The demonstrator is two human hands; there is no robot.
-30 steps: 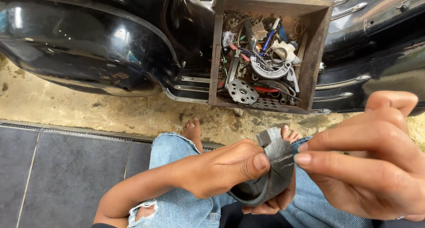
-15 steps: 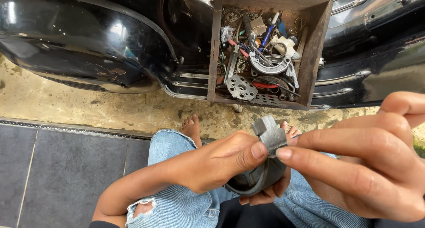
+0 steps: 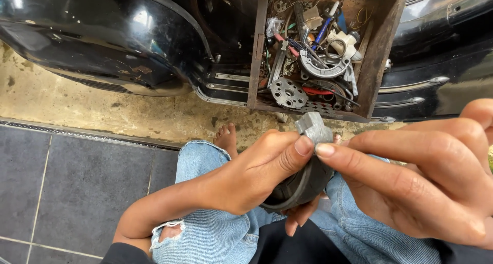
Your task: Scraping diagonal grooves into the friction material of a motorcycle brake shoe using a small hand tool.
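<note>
A curved grey brake shoe (image 3: 308,161) with a dark lining is held in front of the person's lap, directly below the wooden box (image 3: 382,53) and well apart from it. Its squared metal end points up toward the box. The left hand (image 3: 257,174) is clamped on the shoe: the thumb presses on the metal end from the left and the fingers wrap underneath the curved body. The right hand (image 3: 421,187) meets it from the right, with a fingertip pressed against the metal end just beside the left thumb; the remaining fingers are curled together, below and to the right of the box.

The box stands open against a black vehicle body (image 3: 102,43) and is filled with mixed parts, including a round perforated metal disc (image 3: 288,92), a second brake shoe (image 3: 321,69), wires and tools. Below the box lies a rough concrete strip (image 3: 102,110), then dark floor tiles (image 3: 67,192) to its lower left. Torn blue jeans (image 3: 205,233) and a bare foot (image 3: 227,138) lie beneath the box, behind the hands.
</note>
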